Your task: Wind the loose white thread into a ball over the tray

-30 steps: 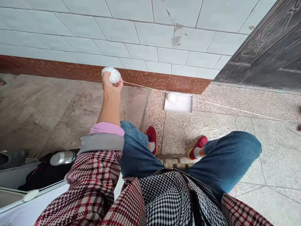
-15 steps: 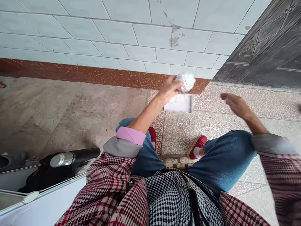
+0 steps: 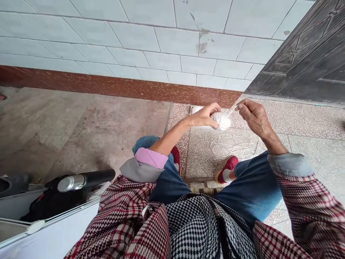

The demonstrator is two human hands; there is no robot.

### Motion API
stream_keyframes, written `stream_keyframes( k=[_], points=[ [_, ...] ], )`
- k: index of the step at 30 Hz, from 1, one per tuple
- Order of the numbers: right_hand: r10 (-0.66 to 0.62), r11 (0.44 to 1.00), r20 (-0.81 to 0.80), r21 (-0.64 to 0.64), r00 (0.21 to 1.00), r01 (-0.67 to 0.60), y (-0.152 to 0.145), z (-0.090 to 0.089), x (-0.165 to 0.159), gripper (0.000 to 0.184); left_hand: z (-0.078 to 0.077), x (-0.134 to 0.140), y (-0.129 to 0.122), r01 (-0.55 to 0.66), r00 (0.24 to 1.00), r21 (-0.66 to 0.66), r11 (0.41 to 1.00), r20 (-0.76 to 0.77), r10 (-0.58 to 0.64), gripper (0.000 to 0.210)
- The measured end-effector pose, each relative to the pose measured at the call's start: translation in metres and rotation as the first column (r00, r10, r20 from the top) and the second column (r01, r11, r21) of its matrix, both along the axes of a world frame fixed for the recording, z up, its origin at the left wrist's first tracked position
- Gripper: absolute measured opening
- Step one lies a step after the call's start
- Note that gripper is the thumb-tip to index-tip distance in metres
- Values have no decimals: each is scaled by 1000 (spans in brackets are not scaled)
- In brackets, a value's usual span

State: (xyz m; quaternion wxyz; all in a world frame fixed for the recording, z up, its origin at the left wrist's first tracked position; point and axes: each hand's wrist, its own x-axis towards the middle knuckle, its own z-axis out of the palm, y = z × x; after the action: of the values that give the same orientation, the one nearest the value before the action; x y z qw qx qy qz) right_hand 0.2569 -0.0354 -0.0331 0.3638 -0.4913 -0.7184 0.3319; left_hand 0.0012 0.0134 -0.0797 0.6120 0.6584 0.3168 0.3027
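Observation:
A white ball of string (image 3: 223,121) sits in my left hand (image 3: 203,117), whose fingers and thumb wrap its left side. Just to the right, my right hand (image 3: 254,114) pinches a strand of white string (image 3: 231,110) that runs taut to the ball. Beneath them, loose loops of white cord (image 3: 233,145) lie spread on the speckled floor. Behind my left hand, a shallow white box (image 3: 196,109) rests by the wall, mostly covered by the hand.
A tiled wall (image 3: 161,39) with a brown skirting stands in front, and a dark door (image 3: 307,54) is at the right. At lower left, a white-edged container (image 3: 67,212) holds a black flask (image 3: 98,178) and dark cloth. My red shoes (image 3: 229,167) are near the cord.
My left hand has lowered the ball and brought it slightly right. My right hand has come in leftward from beyond the box and now pinches the string.

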Motion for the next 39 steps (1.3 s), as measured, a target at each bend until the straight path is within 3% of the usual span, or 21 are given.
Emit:
stream_keyframes(
  k=[2,5,7,9,12,15,17,20,22,25,27,30,32,36,39],
  points=[
    [-12,998,0,-61,1000,12,0,-23,-3,73,5,6,-4,79,991,-63,995,115,-71,62],
    [153,966,45,-217,987,-140,-28,-49,-25,75,3,4,4,-123,965,-123,985,216,147,60],
    [303,922,69,-273,950,-274,-48,-43,-37,69,-4,-2,11,-297,937,-90,951,162,308,64],
    [341,919,62,-231,938,-319,-51,-22,-37,63,-11,-6,11,-361,932,30,932,37,360,69],
    [159,986,44,-60,986,-157,-23,5,-16,58,-15,-3,-2,-129,988,45,991,-81,132,67],
    [7,999,25,-34,1000,-7,4,-10,6,63,-12,8,-18,89,993,-96,991,91,-80,68],
    [-1,995,28,-100,1000,4,1,-37,5,70,-11,15,-24,100,974,-179,979,221,-59,70],
    [85,975,58,-208,995,-71,-30,-69,-16,73,-15,18,-25,16,949,-313,950,304,84,73],
    [196,951,69,-257,978,-173,-51,-67,-30,68,-17,18,-23,-114,933,-327,938,290,214,74],
    [277,939,61,-229,959,-257,-57,-34,-34,59,-16,17,-22,-259,943,-167,951,170,287,74],
    [227,966,76,-145,971,-215,-44,-10,-24,57,-14,18,-24,-228,968,-78,970,85,234,72],
    [95,995,106,-34,990,-92,-22,4,-3,62,-11,20,-30,-118,988,-128,985,86,130,72],
    [36,999,96,-27,995,-34,-14,-5,6,68,-9,22,-36,-24,993,-202,979,109,47,75],
    [10,997,27,-71,1000,-8,-14,-39,9,74,-4,24,-46,170,984,-317,933,99,-145,78],
    [-3,995,-45,-101,999,-2,-21,-57,1,77,0,26,-44,120,970,-385,915,242,-26,77]
  ],
)
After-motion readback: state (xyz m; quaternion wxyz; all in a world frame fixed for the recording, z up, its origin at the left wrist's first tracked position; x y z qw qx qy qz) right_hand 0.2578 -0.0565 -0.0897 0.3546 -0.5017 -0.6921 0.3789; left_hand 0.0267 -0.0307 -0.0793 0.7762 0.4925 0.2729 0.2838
